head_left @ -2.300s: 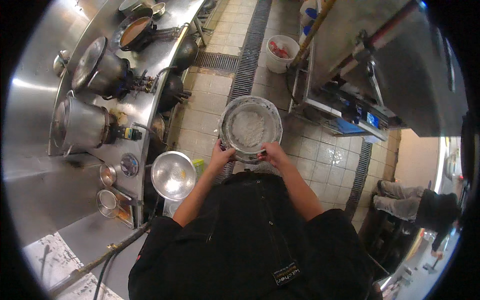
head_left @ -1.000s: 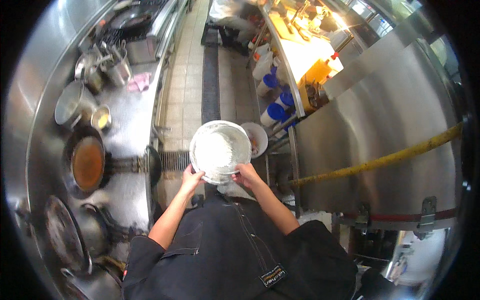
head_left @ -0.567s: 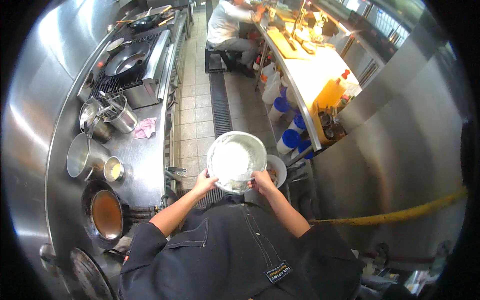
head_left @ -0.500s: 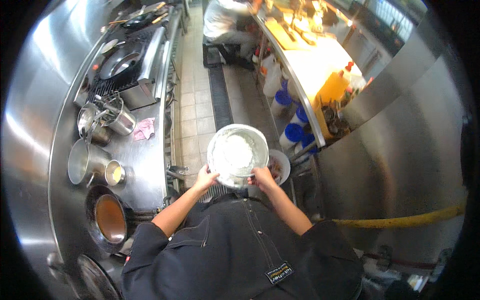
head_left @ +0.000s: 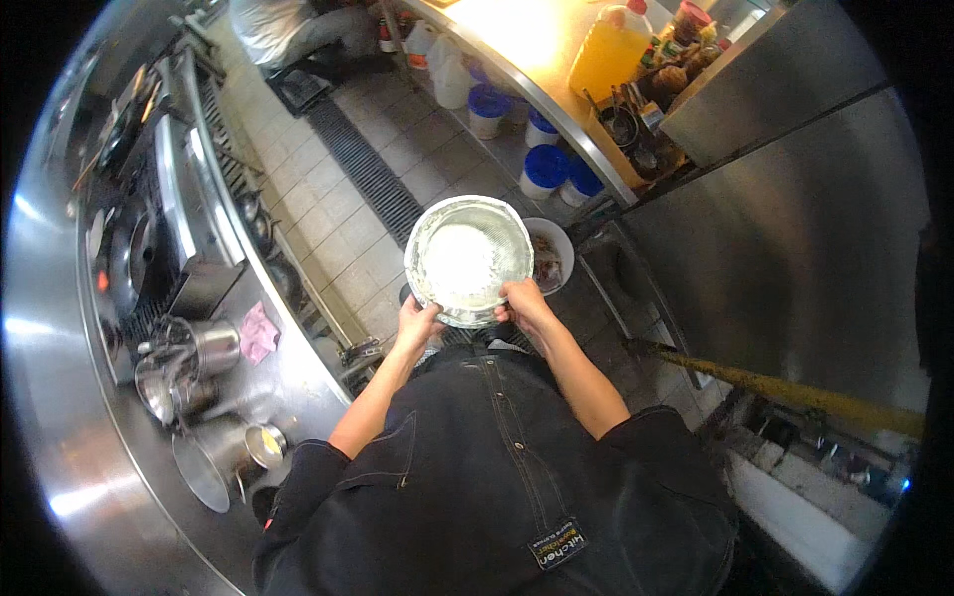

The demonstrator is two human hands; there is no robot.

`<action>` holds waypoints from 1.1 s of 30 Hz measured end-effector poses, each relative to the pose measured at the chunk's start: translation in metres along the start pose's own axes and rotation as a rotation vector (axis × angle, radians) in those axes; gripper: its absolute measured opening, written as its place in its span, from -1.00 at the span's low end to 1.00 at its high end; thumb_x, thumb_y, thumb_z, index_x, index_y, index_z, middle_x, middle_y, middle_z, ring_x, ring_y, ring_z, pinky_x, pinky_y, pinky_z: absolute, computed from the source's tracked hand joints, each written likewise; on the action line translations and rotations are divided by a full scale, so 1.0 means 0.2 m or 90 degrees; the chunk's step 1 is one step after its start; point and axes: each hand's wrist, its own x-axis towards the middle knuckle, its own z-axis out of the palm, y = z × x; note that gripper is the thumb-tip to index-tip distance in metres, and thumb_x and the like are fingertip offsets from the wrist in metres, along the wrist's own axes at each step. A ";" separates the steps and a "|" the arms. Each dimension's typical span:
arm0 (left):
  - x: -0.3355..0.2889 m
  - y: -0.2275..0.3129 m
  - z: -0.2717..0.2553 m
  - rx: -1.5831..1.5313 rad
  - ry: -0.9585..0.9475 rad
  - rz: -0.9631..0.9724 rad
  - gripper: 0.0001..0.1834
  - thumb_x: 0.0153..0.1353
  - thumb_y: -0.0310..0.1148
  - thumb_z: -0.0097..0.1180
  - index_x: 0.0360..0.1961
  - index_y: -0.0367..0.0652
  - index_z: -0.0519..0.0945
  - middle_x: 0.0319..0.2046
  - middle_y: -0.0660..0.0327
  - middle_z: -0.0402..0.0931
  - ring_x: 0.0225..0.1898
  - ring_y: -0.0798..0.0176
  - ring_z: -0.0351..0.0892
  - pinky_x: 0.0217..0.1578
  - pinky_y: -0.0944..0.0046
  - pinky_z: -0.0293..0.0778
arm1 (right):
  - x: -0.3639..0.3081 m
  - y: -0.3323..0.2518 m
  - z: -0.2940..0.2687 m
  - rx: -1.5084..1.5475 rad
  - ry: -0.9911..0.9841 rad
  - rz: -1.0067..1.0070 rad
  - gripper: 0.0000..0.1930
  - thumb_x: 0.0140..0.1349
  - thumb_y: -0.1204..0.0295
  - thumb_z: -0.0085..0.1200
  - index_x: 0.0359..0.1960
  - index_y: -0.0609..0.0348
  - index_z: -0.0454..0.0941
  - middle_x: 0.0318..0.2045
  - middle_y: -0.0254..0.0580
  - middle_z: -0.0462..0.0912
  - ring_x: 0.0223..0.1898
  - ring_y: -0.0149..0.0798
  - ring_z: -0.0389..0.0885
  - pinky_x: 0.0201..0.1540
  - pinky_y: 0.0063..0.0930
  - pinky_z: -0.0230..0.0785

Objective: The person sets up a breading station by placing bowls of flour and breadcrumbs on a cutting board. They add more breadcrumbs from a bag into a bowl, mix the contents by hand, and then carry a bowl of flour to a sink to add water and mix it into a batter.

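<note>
You carry the round metal bowl of white contents [head_left: 467,260] chest-high over the tiled floor [head_left: 348,214]. Left hand [head_left: 415,323] and right hand [head_left: 525,303] have fingers clamped on its near rim; stiff, probably slippery, likely weighty.

Bowl [head_left: 467,260] between counter [head_left: 248,368] left, fridge [head_left: 795,248] right.

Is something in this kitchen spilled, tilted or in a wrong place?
Nothing is clearly spilled. The metal bowl is smeared white inside and held level, left hand and right hand on its near rim. A pink cloth lies crumpled on the steel counter beside the metal pots, a little untidy, but nothing seems damaged.
</note>
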 end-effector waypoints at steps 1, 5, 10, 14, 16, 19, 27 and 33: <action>0.04 0.04 -0.01 0.021 -0.029 -0.008 -0.47 0.15 -0.60 0.09 0.19 -0.28 0.36 -0.06 0.08 0.59 -0.21 0.22 0.66 -0.39 0.33 0.62 | 0.02 -0.01 0.02 0.042 0.007 -0.005 -0.66 0.14 0.60 -0.11 -0.06 0.61 0.36 -0.45 0.09 0.56 -0.62 -0.22 0.57 -0.66 -0.35 0.53; 0.19 0.16 -0.03 0.054 -0.100 -0.015 -0.45 0.14 -0.61 0.08 0.20 -0.30 0.35 -0.02 0.05 0.58 -0.15 0.20 0.67 -0.34 0.29 0.64 | 0.02 -0.06 0.08 -0.031 0.032 0.015 -0.66 0.13 0.60 -0.10 -0.05 0.58 0.38 -0.42 0.08 0.57 -0.64 -0.26 0.54 -0.70 -0.39 0.47; 0.37 0.23 -0.10 0.111 -0.166 -0.015 -0.41 0.14 -0.60 0.09 0.25 -0.26 0.34 0.00 0.10 0.57 -0.08 0.18 0.64 -0.26 0.21 0.65 | -0.02 -0.12 0.21 0.073 0.119 0.000 -0.67 0.16 0.60 -0.09 -0.04 0.59 0.37 -0.52 -0.05 0.57 -0.68 -0.37 0.50 -0.75 -0.54 0.41; 0.42 0.31 -0.12 0.132 -0.196 -0.032 -0.41 0.17 -0.59 0.08 0.26 -0.27 0.30 0.03 0.07 0.55 -0.07 0.14 0.64 -0.23 0.18 0.66 | -0.01 -0.13 0.24 0.080 0.128 -0.016 -0.66 0.16 0.59 -0.09 -0.06 0.63 0.35 -0.53 -0.03 0.58 -0.69 -0.37 0.49 -0.73 -0.55 0.42; 0.42 0.33 -0.12 0.125 -0.186 -0.031 -0.42 0.17 -0.58 0.08 0.26 -0.27 0.29 0.03 0.07 0.54 -0.08 0.14 0.64 -0.22 0.17 0.65 | 0.01 -0.15 0.23 0.025 0.114 0.031 -0.67 0.15 0.60 -0.09 -0.06 0.63 0.34 -0.54 -0.05 0.55 -0.68 -0.38 0.49 -0.72 -0.54 0.42; 0.39 0.37 -0.07 0.111 -0.158 -0.038 -0.43 0.17 -0.58 0.09 0.24 -0.27 0.30 0.03 0.08 0.54 -0.09 0.14 0.64 -0.22 0.17 0.65 | 0.05 -0.14 0.21 0.132 0.079 -0.025 -0.71 0.14 0.60 -0.09 -0.12 0.58 0.39 -0.55 -0.06 0.54 -0.68 -0.38 0.49 -0.73 -0.53 0.40; 0.35 0.24 -0.04 0.113 -0.102 -0.022 -0.45 0.14 -0.59 0.12 0.20 -0.29 0.34 0.00 0.05 0.55 -0.08 0.14 0.65 -0.23 0.21 0.68 | 0.16 -0.12 0.13 0.120 0.083 -0.054 -0.72 0.15 0.58 -0.10 -0.13 0.55 0.44 -0.55 -0.07 0.55 -0.69 -0.39 0.48 -0.75 -0.50 0.39; 0.29 0.19 0.07 0.172 -0.075 -0.031 -0.43 0.15 -0.56 0.09 0.23 -0.30 0.33 -0.02 0.08 0.59 -0.19 0.25 0.69 -0.34 0.31 0.65 | 0.24 -0.04 -0.03 0.047 0.109 0.004 -0.63 0.15 0.58 -0.09 -0.01 0.59 0.35 -0.54 -0.09 0.54 -0.71 -0.36 0.47 -0.75 -0.49 0.41</action>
